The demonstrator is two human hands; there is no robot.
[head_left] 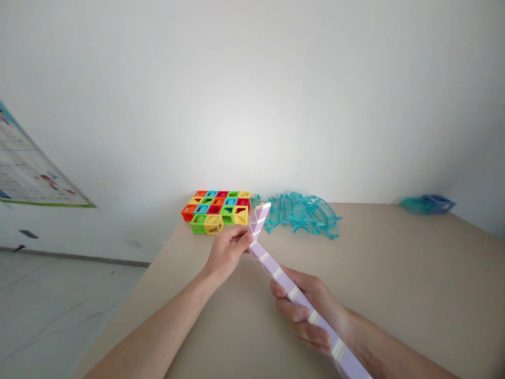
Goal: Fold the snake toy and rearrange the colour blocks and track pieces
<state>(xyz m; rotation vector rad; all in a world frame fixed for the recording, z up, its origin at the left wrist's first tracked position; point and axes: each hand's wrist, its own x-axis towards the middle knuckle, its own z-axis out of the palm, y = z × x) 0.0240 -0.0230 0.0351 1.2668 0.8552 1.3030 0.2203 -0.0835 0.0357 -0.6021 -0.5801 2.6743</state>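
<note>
A long twisty snake puzzle (269, 263) in lilac and white segments runs from the middle of the view down to the bottom right, held above the table. Its far end bends upward in a short angled section. My left hand (229, 247) pinches it near that bend, thumb on the near side. Lower down, my right hand (305, 310) wraps its fingers around the straight part. The near end of the puzzle runs out of the picture at the bottom edge.
Behind my left hand, colourful open-sided cubes (215, 208) lie in rows on the beige table (394, 284). Translucent teal plastic pieces (302, 213) are heaped beside them. A blue container (436, 204) lies at the far right. A white wall (252, 105) rises behind the table.
</note>
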